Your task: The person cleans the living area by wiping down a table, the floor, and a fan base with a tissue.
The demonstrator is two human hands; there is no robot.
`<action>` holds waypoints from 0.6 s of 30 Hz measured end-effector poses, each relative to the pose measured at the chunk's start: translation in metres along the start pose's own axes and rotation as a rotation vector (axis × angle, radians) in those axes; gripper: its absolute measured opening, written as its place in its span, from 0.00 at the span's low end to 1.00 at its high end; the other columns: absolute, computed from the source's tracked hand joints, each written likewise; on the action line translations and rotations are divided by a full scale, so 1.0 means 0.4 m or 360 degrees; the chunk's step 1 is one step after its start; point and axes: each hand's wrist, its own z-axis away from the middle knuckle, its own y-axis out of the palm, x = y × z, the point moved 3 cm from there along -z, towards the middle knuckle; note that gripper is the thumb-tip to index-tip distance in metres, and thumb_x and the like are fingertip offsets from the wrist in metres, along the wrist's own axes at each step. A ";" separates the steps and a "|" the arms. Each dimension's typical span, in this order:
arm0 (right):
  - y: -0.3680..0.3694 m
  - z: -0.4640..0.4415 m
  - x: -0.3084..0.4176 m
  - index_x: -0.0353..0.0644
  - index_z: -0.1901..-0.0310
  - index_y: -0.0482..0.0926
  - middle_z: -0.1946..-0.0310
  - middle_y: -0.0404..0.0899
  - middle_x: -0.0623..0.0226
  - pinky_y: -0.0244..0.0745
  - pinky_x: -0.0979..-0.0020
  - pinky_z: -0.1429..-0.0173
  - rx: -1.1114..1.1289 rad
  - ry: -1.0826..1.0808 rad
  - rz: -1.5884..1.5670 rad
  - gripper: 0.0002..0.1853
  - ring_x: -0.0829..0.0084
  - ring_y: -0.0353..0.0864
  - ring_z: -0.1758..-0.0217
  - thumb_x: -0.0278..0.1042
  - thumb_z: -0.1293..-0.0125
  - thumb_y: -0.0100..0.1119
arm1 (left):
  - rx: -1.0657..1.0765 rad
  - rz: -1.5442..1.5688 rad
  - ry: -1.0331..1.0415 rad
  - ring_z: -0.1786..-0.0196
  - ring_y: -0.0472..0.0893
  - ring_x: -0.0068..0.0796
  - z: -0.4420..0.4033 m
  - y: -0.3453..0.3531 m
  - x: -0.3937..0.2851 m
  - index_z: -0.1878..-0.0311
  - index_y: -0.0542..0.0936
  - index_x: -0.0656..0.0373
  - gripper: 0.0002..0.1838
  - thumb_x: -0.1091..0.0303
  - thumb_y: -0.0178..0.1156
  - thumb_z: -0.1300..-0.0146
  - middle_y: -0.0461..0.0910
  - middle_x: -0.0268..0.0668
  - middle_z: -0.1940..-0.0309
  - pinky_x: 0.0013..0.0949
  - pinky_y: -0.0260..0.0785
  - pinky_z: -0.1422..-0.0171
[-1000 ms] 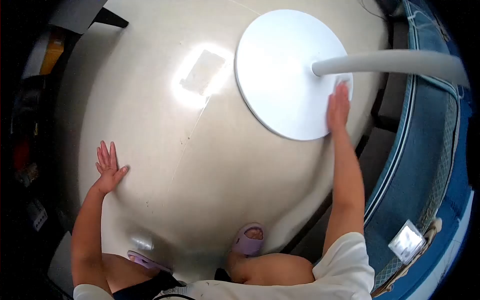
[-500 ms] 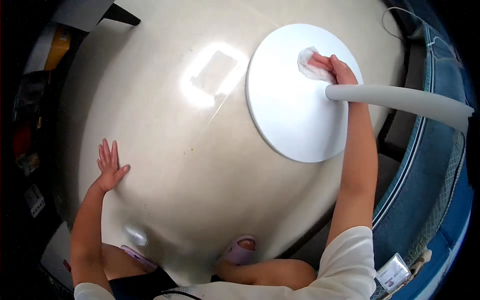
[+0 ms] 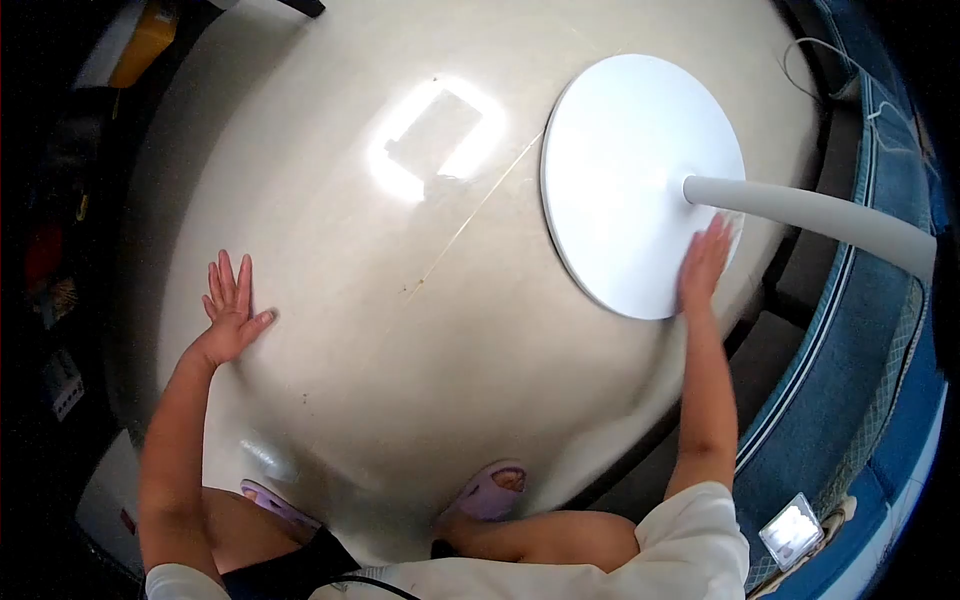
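My right hand (image 3: 704,266) lies on the near right part of a white round base (image 3: 620,180), just below its curved white pole (image 3: 800,205). Under and beyond the fingertips a bit of white wipe (image 3: 734,226) shows faintly; the palm hides the rest. Far to the left, my left hand (image 3: 233,308) is open on the shiny pale floor (image 3: 400,350), fingers spread, holding nothing.
A blue sofa (image 3: 800,400) with a dark base runs along the right side, a white cord (image 3: 800,45) near its far end. A shiny rectangular item (image 3: 791,531) sits on it. A purple slipper (image 3: 490,490) is on my foot. Dark clutter fills the left edge.
My right hand has moved with the wipe from the far side of the pole to its near side. The base appears further right in view. My left hand stays spread on the floor.
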 end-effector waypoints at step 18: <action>0.071 -0.442 0.314 0.43 0.33 0.52 0.32 0.44 0.47 0.43 0.50 0.31 -0.0031 0.1258 0.0136 0.39 0.50 0.42 0.29 0.65 0.38 0.34 | 0.0026 0.0101 -0.0005 0.32 0.14 0.50 -0.014 -0.005 0.008 0.30 0.31 0.42 0.51 0.43 0.55 0.46 0.13 0.43 0.32 0.66 0.18 0.36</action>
